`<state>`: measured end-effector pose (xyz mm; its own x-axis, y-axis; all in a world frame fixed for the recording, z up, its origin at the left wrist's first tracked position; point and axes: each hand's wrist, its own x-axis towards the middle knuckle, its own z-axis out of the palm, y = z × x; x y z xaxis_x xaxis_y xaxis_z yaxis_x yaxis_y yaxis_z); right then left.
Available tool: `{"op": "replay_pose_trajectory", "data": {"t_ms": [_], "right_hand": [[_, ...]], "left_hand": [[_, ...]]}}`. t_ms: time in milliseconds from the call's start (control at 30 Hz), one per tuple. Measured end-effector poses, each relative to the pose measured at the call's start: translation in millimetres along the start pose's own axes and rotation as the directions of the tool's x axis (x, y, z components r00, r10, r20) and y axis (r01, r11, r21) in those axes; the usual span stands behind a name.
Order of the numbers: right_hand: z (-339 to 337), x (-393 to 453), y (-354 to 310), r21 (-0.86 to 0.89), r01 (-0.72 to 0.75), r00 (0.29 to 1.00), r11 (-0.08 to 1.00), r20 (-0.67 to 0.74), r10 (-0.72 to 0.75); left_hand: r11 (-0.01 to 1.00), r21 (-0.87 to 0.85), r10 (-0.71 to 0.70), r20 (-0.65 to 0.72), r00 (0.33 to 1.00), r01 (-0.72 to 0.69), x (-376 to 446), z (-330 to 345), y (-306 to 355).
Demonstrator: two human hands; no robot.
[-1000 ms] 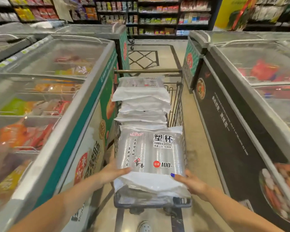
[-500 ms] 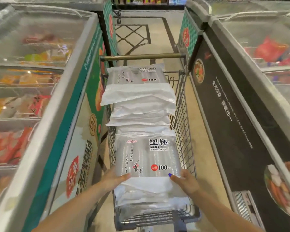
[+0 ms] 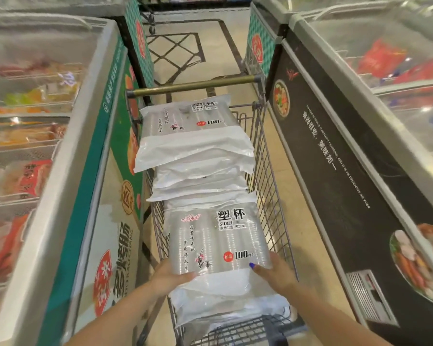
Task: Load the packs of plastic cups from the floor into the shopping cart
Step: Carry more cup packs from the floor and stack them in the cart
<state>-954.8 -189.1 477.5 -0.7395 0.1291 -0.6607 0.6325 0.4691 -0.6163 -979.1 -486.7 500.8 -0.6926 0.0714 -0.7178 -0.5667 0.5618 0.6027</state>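
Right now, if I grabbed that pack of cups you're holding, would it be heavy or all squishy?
Probably light: the pack of cups shows thin clear cups. The left hand and right hand hold its sides, and it keeps its shape, so likely fairly stiff. Its shiny wrap looks slippery, and its loose white end would likely flop.

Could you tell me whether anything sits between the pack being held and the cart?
Nothing visible blocks it: both hands, left hand and right hand, grip the pack, already atop other packs in the cart.

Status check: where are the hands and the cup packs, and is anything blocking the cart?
Both hands, left and right, grip the near cup pack. It lies atop packs in the shopping cart. Freezers flank it; nothing blocks.
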Motion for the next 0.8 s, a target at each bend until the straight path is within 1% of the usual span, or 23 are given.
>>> {"op": "replay_pose_trajectory", "data": {"t_ms": [33, 100, 133, 167, 233, 300, 333, 400, 467, 533, 567, 667, 733, 800], "right_hand": [[-1.1, -3.4, -1.9, -0.016, -0.006, 1.0, 1.0, -0.01, 0.006], [-5.1, -11.0, -4.8, -0.063, -0.018, 0.997, 0.998, -0.077, 0.014], [-8.7, -15.2, -5.1, -0.107, 0.009, 0.994, 0.994, -0.107, -0.02], [-14.2, -22.8, -7.5, -0.151, 0.036, 0.989, 0.988, -0.137, -0.057], [-28.7, -34.7, -7.4, -0.241, 0.081, 0.969, 0.967, -0.208, -0.133], [-46.8, -48.6, -5.0, -0.312, 0.066, 0.943, 0.948, -0.291, -0.162], [-55.7, -56.0, -0.3, -0.313, 0.063, 0.927, 0.948, -0.333, -0.171], [-74.0, -78.2, 10.0, -0.289, 0.078, 0.888, 0.954, -0.414, -0.198], [-93.2, -104.2, 25.8, -0.355, 0.053, 0.84, 0.933, -0.489, -0.234], [-108.8, -132.5, 49.4, -0.367, 0.001, 0.769, 0.93, -0.594, -0.235], [-114.7, -147.8, 63.7, -0.363, -0.022, 0.734, 0.931, -0.638, -0.232], [-124.7, -201.3, 114.9, -0.38, -0.072, 0.661, 0.922, -0.711, -0.241], [-130.6, -245.8, 151.3, -0.363, -0.123, 0.58, 0.924, -0.781, -0.23], [-134.7, -298.3, 189.0, -0.337, -0.185, 0.507, 0.923, -0.838, -0.204]], "left_hand": [[1.0, 0.022, 0.006, -0.042, 0.999, -0.005, 1.0, 0.3, -1.0], [0.982, 0.19, 0.038, -0.155, 0.987, -0.008, 2.1, 2.0, -0.9], [0.953, 0.303, 0.093, -0.203, 0.975, -0.027, -0.1, 2.9, 3.8], [0.91, 0.408, 0.174, -0.222, 0.959, -0.071, -3.3, 2.9, 10.6], [0.789, 0.569, 0.386, -0.161, 0.908, -0.235, -7.7, 3.1, 29.0], [0.658, 0.659, 0.523, -0.054, 0.851, -0.363, -7.2, 7.5, 53.6], [0.607, 0.685, 0.56, -0.009, 0.828, -0.403, -6.4, 12.8, 66.6], [0.511, 0.712, 0.626, 0.075, 0.776, -0.482, -6.8, 30.1, 94.5], [0.377, 0.739, 0.701, 0.166, 0.693, -0.559, -12.5, 57.2, 120.7], [0.25, 0.744, 0.751, 0.255, 0.609, -0.62, -24.9, 93.6, 141.9], [0.201, 0.739, 0.761, 0.296, 0.577, -0.643, -33.6, 114.5, 150.3], [0.088, 0.708, 0.77, 0.397, 0.498, -0.701, -69.1, 182.7, 162.5], [0.017, 0.662, 0.763, 0.476, 0.437, -0.75, -96.6, 229.9, 163.0], [-0.072, 0.609, 0.752, 0.554, 0.359, -0.79, -131.6, 280.0, 162.4]]}}
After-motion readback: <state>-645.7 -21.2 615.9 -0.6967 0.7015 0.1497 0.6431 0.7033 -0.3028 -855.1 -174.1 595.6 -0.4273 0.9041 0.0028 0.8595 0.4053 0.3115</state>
